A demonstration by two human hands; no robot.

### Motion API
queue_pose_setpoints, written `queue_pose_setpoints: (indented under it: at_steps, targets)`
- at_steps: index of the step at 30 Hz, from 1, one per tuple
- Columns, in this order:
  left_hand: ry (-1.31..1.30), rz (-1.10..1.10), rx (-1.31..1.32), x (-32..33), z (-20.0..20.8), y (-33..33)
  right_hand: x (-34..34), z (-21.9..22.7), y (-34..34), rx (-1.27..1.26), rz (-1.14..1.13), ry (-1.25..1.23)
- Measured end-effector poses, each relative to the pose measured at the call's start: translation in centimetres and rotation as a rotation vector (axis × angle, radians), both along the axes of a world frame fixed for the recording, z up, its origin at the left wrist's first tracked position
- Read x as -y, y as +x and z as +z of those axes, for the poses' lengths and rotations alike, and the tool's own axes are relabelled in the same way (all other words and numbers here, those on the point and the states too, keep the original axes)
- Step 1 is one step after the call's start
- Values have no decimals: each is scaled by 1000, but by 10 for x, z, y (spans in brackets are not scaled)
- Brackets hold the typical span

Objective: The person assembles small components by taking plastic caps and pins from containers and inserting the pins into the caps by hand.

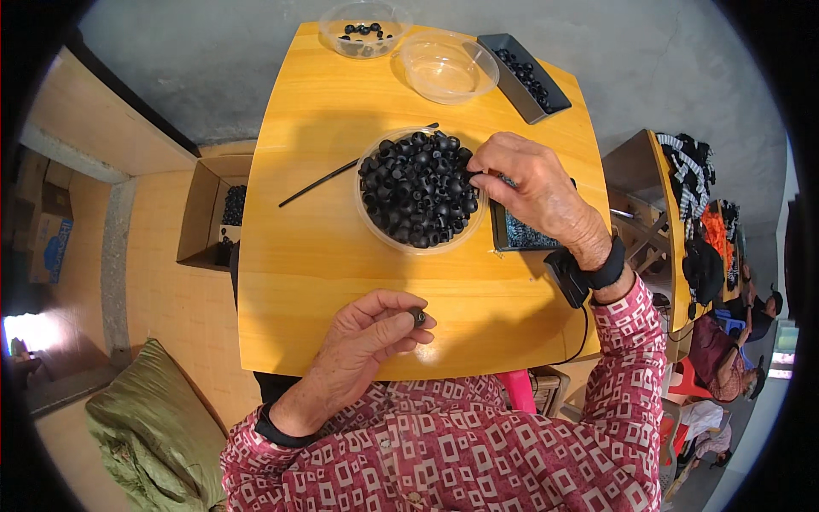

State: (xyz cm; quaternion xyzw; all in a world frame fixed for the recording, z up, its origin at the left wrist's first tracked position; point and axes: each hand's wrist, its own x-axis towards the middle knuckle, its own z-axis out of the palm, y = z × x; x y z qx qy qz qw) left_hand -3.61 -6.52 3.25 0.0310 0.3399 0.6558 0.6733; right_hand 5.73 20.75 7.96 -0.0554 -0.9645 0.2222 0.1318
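My left hand is near the table's front edge, pinching a small black plastic cap with a round opening between thumb and fingers. My right hand reaches over the right rim of a see-through round bowl. Its thumb and forefinger are closed at the heap's edge, with a black plastic piece between them, partly hidden. Small black plastic caps, some rounded and some hollow, fill the bowl. Beneath my right hand lies a dark tray of small bluish metallic pieces, largely covered by the hand.
A thin black rod lies left of the bowl. Along the far edge stand a see-through bowl with black pieces, another see-through bowl and a black tray. A black device with a cable sits near my right wrist. People sit at far right.
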Motion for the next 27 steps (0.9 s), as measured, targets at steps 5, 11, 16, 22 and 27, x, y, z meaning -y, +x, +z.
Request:
queue_pose_setpoints:
  at_steps: [5, 11, 16, 22, 27]
  targets:
    - [4, 14, -14, -2, -1, 3, 30, 3, 19, -90, -151, -814]
    - [53, -9, -41, -5, 2, 12, 73, 1, 46, -148, -159, -1266]
    - [96, -14, -51, -9, 4, 16, 89, -12, 63, -254, -49, -1394]
    - [123, -17, -75, -9, 11, 24, 105, -15, 76, -295, -67, -1390]
    - [195, -38, -58, -8, 9, 31, 115, -16, 85, -347, -64, -1210]
